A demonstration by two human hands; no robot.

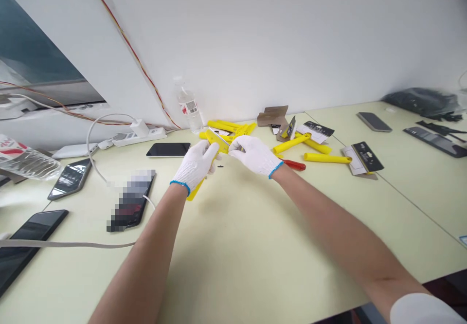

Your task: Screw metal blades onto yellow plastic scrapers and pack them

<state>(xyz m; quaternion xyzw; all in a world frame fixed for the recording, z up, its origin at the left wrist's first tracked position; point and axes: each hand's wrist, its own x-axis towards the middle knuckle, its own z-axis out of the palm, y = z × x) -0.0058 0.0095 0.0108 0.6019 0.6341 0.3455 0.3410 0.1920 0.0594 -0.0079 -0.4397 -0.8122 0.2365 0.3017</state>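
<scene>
While held above the pale desk (237, 236), a yellow plastic tool (216, 141) sits clenched in the left hand (195, 164). The right hand (253, 156) curls beside a thin metal blade (219, 136); whether it grips the blade cannot be told.

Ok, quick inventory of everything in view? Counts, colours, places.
held yellow tool: 1, yellow, in front of the person
smartphones: 6, black or dark grey, across the desks
yellow tools: several, count unclear, heaped beyond the hands
yellow rods: 3, right of the hands
screwdriver: 1, red handle, beside the right hand
packaging cards: several, black and white, right side
water bottle: 1, clear, by the wall
power strip: 1, white, by the wall
black bag: 1, far right
left grip: white glove, blue cuff, on the held tool
right grip: white glove, blue cuff, at the held tool
</scene>
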